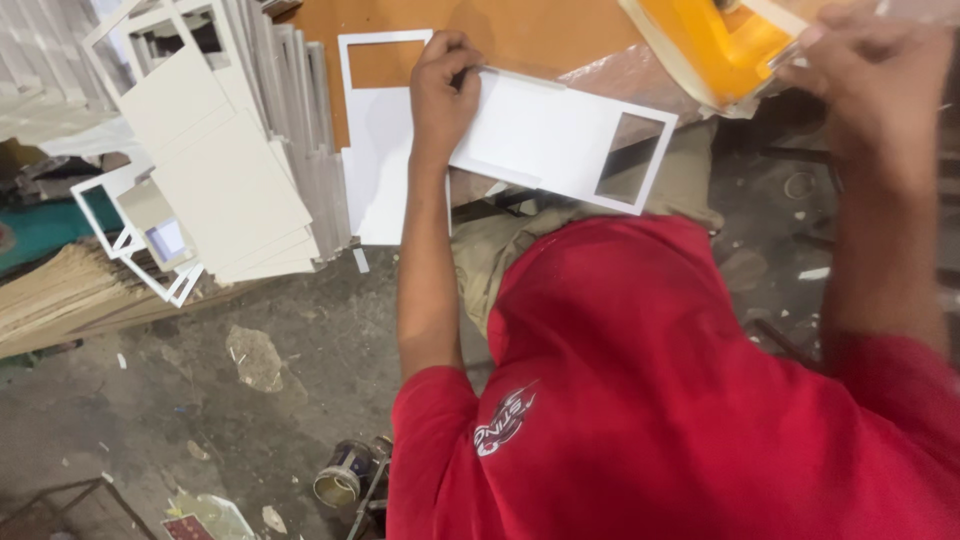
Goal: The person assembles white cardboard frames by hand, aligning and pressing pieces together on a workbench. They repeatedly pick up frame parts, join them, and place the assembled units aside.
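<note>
A white panel [545, 135] with a rectangular cut-out lies tilted at the near edge of the brown table [520, 30], partly overhanging it. The left hand [445, 90] presses on the panel's left end, fingers curled together. The right hand [865, 75] is at the table's right end, its grip pinching a strip on a yellow tool [715, 40], though blur hides detail. Another white frame [380, 140] lies under the left hand. Stacked panels [220, 170] lean beyond the table's left edge.
</note>
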